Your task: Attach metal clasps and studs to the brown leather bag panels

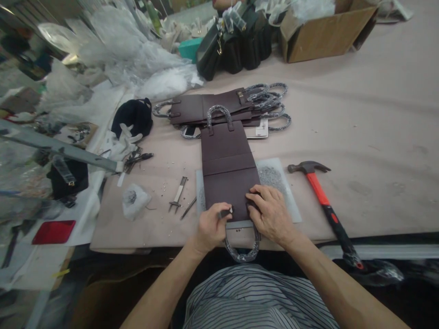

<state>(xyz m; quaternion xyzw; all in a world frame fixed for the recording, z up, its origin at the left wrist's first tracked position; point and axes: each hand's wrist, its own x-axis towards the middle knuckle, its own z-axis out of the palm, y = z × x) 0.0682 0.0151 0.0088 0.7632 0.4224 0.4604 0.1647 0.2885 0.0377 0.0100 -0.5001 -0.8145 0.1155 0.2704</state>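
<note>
At the lower left of the frame lies a flat red pouch (54,232); left of centre, a metal tool (177,196). At lower centre, the left hand (213,227) pinches a small dark piece (224,213) above a flat, dark brown bag (228,176) lying from the centre to lower centre. The right hand (269,212) rests bent fingers on the bag's lower right edge; whether they grip, I cannot tell. At right lies a hammer (317,189).
</note>
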